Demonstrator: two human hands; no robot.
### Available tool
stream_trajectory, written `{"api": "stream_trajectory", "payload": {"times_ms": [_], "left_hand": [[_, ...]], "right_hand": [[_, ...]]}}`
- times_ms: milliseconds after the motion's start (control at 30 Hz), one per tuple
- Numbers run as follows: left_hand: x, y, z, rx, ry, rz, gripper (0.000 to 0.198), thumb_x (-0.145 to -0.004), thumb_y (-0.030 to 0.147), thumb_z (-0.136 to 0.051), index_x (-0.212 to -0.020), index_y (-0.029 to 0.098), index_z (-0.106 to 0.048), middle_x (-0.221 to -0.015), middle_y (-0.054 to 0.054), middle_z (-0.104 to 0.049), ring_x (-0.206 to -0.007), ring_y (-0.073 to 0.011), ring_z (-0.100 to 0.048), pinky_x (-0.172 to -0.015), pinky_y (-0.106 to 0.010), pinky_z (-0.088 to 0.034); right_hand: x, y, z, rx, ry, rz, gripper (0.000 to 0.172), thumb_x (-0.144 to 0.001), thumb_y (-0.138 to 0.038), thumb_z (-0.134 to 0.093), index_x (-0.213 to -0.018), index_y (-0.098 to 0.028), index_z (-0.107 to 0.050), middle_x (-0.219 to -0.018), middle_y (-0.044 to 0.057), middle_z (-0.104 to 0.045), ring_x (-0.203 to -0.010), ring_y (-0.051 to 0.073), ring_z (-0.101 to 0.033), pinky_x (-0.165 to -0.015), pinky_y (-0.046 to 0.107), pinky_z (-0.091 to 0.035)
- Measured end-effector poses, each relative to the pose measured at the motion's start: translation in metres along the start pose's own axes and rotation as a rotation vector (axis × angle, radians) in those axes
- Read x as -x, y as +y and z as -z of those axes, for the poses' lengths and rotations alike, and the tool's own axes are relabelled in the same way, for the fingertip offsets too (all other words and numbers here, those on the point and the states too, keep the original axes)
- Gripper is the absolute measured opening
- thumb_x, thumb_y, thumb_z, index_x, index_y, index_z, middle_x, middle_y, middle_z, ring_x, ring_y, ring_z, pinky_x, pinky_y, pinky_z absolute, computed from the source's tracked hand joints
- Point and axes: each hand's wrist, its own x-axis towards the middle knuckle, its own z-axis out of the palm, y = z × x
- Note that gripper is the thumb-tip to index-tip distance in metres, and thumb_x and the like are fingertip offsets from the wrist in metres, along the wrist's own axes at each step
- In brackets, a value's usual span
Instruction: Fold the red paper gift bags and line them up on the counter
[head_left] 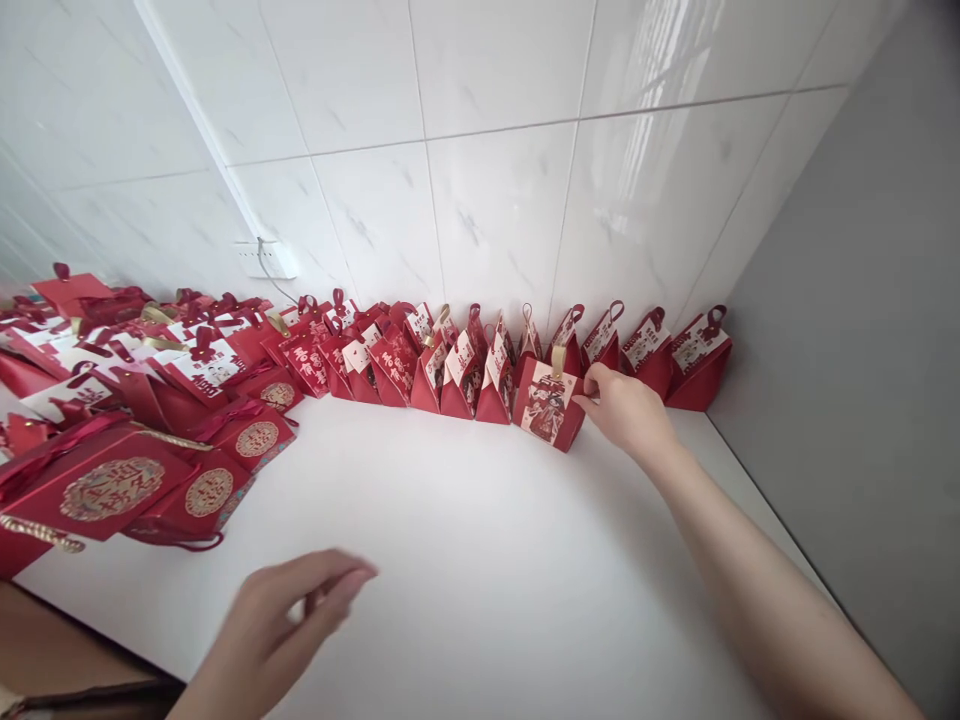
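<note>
At the front of a row of red gift boxes, my right hand point(628, 408) is closed on the right edge of a small red gift box point(548, 402). That box has a cream front with a printed figure and a gold ribbon loop on top. It sits slightly turned, ahead of the other boxes. My left hand point(289, 620) hovers over the front of the white table, thumb and fingertips pinched together with nothing seen between them. Nearest to it is a pile of red boxes point(206, 492) on the left.
Several triangular red boxes point(495, 385) with ribbon loops stand along the tiled wall point(495, 220). The white table point(480, 560) stretches in front of them. A grey panel point(855, 380) bounds the right side. A wall socket point(266, 259) with a cable is behind the pile.
</note>
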Motion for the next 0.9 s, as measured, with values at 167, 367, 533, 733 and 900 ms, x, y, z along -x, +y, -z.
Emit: {"api": "stream_trajectory", "payload": {"times_ms": [167, 367, 533, 733, 900], "left_hand": [[-0.072, 0.024, -0.016, 0.095, -0.35, -0.07, 0.026, -0.089, 0.043, -0.053, -0.105, 0.027, -0.066, -0.104, -0.003, -0.067, -0.083, -0.0164, -0.065, -0.07, -0.024, -0.054], [-0.14, 0.026, -0.064, 0.278, -0.212, -0.241, 0.076, -0.076, 0.041, -0.071, -0.143, 0.028, -0.037, -0.145, -0.012, -0.043, -0.132, -0.032, -0.044, -0.104, -0.048, -0.044], [-0.182, 0.009, -0.123, 0.578, -0.266, -0.357, 0.058, -0.084, 0.039, -0.064, -0.134, 0.021, -0.043, -0.138, -0.012, -0.051, -0.126, -0.0282, -0.051, -0.108, -0.048, -0.04], [-0.205, -0.021, -0.159, 0.843, -0.045, -0.2, 0.054, -0.083, 0.043, -0.065, -0.125, 0.02, -0.041, -0.125, -0.012, -0.059, -0.111, -0.0229, -0.06, -0.096, -0.039, -0.049], [-0.207, -0.029, -0.155, 0.818, 0.032, -0.13, 0.038, -0.09, 0.048, -0.054, -0.112, 0.018, -0.051, -0.109, -0.008, -0.064, -0.101, -0.0209, -0.062, -0.093, -0.035, -0.049]], "right_hand": [[0.005, 0.004, 0.032, -0.226, -0.071, -0.002, 0.015, -0.078, -0.027, -0.062, -0.081, -0.024, -0.048, -0.072, -0.001, -0.066, -0.063, 0.018, -0.06, -0.052, 0.026, -0.035], [0.015, -0.008, 0.055, -0.617, -0.12, 0.156, 0.016, -0.081, -0.033, -0.06, -0.074, -0.023, -0.049, -0.07, -0.002, -0.064, -0.065, 0.016, -0.059, -0.059, 0.027, -0.041], [0.01, -0.032, 0.009, -1.02, 0.098, 0.114, 0.022, -0.082, -0.038, -0.062, -0.08, -0.024, -0.046, -0.082, 0.002, -0.064, -0.078, 0.019, -0.063, -0.07, 0.032, -0.048], [0.019, -0.048, -0.086, -1.376, 0.247, -0.148, 0.026, -0.088, -0.045, -0.054, -0.093, -0.026, -0.037, -0.122, 0.006, -0.06, -0.088, 0.017, -0.064, -0.079, 0.032, -0.05], [0.026, -0.042, -0.119, -1.328, -0.1, -0.122, 0.033, -0.087, -0.053, -0.054, -0.08, -0.021, -0.052, -0.09, 0.003, -0.068, -0.082, 0.02, -0.063, -0.077, 0.033, -0.051]]}}
